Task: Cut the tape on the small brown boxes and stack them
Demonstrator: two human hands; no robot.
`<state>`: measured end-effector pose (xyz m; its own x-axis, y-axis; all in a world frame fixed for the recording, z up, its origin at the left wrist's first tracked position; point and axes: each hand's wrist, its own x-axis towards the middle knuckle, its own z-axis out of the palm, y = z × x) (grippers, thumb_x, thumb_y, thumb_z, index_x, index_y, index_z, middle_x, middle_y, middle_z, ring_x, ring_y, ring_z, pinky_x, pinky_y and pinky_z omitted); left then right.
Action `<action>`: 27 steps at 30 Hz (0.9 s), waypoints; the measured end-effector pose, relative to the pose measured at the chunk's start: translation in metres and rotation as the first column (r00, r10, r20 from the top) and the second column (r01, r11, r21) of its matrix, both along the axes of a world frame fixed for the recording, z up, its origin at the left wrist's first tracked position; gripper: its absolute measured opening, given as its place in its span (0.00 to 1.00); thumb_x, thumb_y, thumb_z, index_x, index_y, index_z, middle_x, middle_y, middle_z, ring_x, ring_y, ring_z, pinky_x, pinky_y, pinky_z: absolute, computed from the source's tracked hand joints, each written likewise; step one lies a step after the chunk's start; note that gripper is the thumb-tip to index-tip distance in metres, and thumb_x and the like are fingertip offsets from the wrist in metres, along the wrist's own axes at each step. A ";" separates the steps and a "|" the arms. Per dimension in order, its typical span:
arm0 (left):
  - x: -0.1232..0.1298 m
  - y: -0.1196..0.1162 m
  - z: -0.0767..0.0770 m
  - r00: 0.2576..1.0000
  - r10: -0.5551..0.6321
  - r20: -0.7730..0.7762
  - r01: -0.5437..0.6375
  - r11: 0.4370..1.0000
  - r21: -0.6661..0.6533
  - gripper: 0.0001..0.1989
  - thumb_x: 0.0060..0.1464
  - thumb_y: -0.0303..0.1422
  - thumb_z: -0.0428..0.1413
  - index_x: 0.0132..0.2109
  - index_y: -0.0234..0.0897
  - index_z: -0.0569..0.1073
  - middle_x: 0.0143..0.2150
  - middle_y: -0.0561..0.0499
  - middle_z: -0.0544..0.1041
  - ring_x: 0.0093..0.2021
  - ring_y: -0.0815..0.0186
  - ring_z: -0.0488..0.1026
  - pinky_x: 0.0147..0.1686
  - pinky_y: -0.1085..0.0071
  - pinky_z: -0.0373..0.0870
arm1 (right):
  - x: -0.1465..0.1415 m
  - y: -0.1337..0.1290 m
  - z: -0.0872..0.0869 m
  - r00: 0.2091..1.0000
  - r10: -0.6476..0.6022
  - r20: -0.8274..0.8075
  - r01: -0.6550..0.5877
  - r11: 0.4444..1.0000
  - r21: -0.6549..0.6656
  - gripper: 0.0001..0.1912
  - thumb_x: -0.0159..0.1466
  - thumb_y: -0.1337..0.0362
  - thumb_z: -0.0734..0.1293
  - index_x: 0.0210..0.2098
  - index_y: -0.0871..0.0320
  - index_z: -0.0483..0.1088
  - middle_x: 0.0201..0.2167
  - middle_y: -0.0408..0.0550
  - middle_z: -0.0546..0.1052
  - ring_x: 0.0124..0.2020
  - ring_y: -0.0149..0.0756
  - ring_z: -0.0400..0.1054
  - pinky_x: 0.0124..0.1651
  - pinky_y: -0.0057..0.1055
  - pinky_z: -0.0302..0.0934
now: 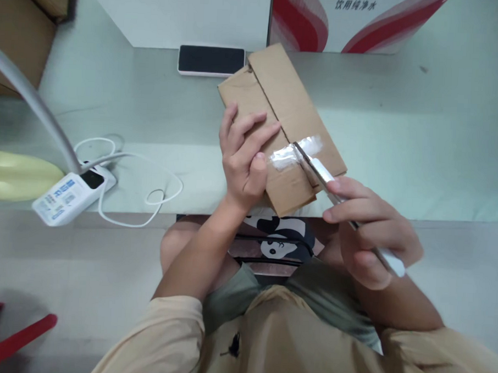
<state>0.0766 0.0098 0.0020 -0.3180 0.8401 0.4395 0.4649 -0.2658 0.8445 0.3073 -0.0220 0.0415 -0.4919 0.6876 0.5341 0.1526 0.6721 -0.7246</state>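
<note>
A brown cardboard box [296, 95] lies at an angle near the table's front edge, a strip of shiny clear tape [284, 156] across its seam. My left hand [246, 159] rests against the box's left side, its fingers spread over the top and holding it. In my right hand [373, 230] is a slim, silver-coloured utility knife [322, 170], gripped between thumb and fingers. Its tip meets the tape at the seam between the flaps. The far end of the knife sticks out below the palm.
Behind the box lies a dark-screened phone [211, 60], before a white carton with red curves [336, 25]. On the left are a white device [62, 197] with a grey bendy arm, a white cable [166, 199] and a yellow object [20, 175]. Red legs [17, 341] stand on the floor.
</note>
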 end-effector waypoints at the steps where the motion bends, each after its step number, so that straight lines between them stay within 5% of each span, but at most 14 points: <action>1: 0.000 0.000 0.000 1.000 -0.023 -0.009 0.023 0.999 0.040 0.29 0.63 0.58 0.45 0.49 0.45 0.80 0.58 0.49 0.76 0.74 0.48 0.58 0.76 0.43 0.47 | -0.001 0.000 -0.001 1.000 0.007 -0.029 -0.006 0.999 0.053 0.14 0.62 0.47 0.65 0.28 0.48 0.66 0.32 0.45 0.76 0.49 0.54 0.74 0.55 0.63 0.66; 8: -0.001 0.001 -0.002 0.991 -0.033 -0.131 0.068 0.962 0.266 0.27 0.69 0.49 0.40 0.51 0.44 0.80 0.55 0.49 0.78 0.67 0.55 0.68 0.77 0.52 0.46 | -0.017 0.000 0.001 0.995 0.045 -0.089 -0.020 0.965 0.260 0.10 0.63 0.51 0.63 0.28 0.47 0.66 0.26 0.41 0.74 0.41 0.46 0.77 0.50 0.54 0.70; 15: -0.001 0.002 -0.002 0.999 -0.024 0.044 0.024 1.000 0.010 0.27 0.62 0.58 0.48 0.47 0.44 0.80 0.58 0.48 0.75 0.74 0.48 0.58 0.76 0.43 0.47 | -0.026 0.005 0.021 0.992 0.130 0.002 -0.124 0.940 0.318 0.11 0.64 0.61 0.61 0.25 0.52 0.61 0.25 0.39 0.75 0.38 0.39 0.78 0.46 0.45 0.70; 22: -0.001 0.003 -0.001 0.999 -0.003 0.047 0.006 0.998 -0.067 0.21 0.62 0.53 0.51 0.45 0.45 0.80 0.58 0.49 0.75 0.73 0.48 0.60 0.77 0.44 0.47 | -0.034 0.008 0.011 0.987 0.116 -0.113 -0.077 0.950 0.303 0.10 0.63 0.60 0.61 0.26 0.52 0.60 0.25 0.42 0.73 0.37 0.40 0.77 0.34 0.41 0.67; 27: -0.002 0.005 -0.003 0.997 -0.009 -0.083 0.020 0.992 0.127 0.29 0.64 0.57 0.42 0.47 0.45 0.80 0.53 0.48 0.77 0.70 0.50 0.64 0.77 0.46 0.47 | -0.034 0.008 0.011 0.989 0.111 -0.095 -0.086 0.967 0.238 0.08 0.63 0.62 0.61 0.28 0.53 0.61 0.26 0.44 0.73 0.39 0.42 0.76 0.36 0.42 0.68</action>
